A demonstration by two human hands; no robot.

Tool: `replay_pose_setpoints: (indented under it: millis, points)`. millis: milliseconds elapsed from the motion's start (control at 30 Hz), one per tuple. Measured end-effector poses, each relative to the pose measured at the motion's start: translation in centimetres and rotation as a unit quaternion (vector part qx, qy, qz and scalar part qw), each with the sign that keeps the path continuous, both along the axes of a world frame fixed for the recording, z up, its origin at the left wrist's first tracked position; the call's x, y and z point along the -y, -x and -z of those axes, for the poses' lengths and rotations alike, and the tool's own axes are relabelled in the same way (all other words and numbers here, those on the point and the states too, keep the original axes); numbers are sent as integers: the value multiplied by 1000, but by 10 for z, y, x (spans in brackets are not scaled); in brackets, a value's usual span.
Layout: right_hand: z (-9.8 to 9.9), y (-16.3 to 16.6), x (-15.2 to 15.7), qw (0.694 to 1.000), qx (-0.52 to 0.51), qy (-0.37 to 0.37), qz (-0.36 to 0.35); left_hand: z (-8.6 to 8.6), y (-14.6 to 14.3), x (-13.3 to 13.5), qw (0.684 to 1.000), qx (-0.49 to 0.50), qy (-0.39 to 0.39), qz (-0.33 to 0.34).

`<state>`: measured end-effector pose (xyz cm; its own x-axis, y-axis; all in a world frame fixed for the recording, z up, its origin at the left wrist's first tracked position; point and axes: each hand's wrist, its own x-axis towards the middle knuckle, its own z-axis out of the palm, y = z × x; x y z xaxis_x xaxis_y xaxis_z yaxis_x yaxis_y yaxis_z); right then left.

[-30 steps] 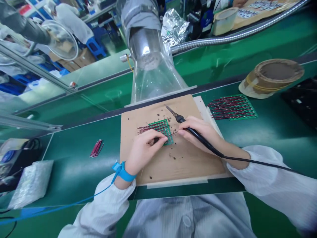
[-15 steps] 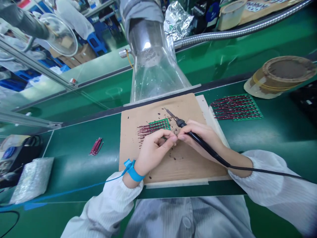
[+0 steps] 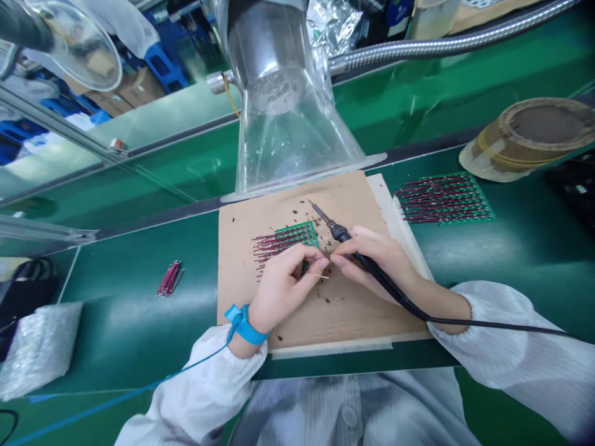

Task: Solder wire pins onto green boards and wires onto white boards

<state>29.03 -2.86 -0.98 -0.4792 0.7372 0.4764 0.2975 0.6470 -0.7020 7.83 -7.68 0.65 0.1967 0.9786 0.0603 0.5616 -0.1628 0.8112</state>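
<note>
My right hand (image 3: pixel 374 257) grips a black soldering iron (image 3: pixel 346 238), its tip pointing up and left over a brown cardboard mat (image 3: pixel 344 310). My left hand (image 3: pixel 283 282) is closed, pinching a thin strand of solder wire (image 3: pixel 318 275) next to the right hand's fingertips. Just above the left hand lies a small green circuit board (image 3: pixel 295 234) with dark red wires sticking out to its left. A blue wrist strap (image 3: pixel 244 325) circles my left wrist.
A clear fume hood (image 3: pixel 288 124) stands behind the mat. At right lies a second green board with red wires (image 3: pixel 444 198), beside a roll of tape (image 3: pixel 530 136). A bundle of red wires (image 3: pixel 170 279) and a silvery bag (image 3: pixel 39 347) lie to the left on the green bench.
My left hand has come off the board and closed on the solder wire beside my right fingertips. The board now lies further up the mat. The view shifted slightly.
</note>
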Motion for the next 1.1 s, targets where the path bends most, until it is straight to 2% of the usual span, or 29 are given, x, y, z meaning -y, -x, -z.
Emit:
replay_pose_setpoints:
  millis: [67, 167, 233, 333, 467, 633, 833, 1100]
  points:
    - [0, -3, -3, 1000, 5, 2, -7, 0, 6, -3, 1000, -12, -22, -6]
    - [0, -12, -11, 999, 26, 12, -24, 2, 16, -11, 997, -33, -45, -52]
    - [0, -21, -16, 999, 32, 43, -2, 5, 20, -16, 994, -59, -54, -79]
    - [2, -29, -18, 991, -21, 118, 62, 11, 21, -20, 991, -85, -51, -92]
    - [3, -29, -15, 973, -99, 189, 83, 15, 17, -19, 992, -88, -40, -81]
    - [2, -27, -18, 970, -123, 174, 115, 15, 14, -20, 989, -117, -34, -84]
    - [2, -29, -18, 970, -110, 200, 88, 14, 12, -23, 987, -129, -20, -92]
    - [1, -30, -17, 978, -74, 182, 71, 14, 12, -24, 990, -110, -21, -90]
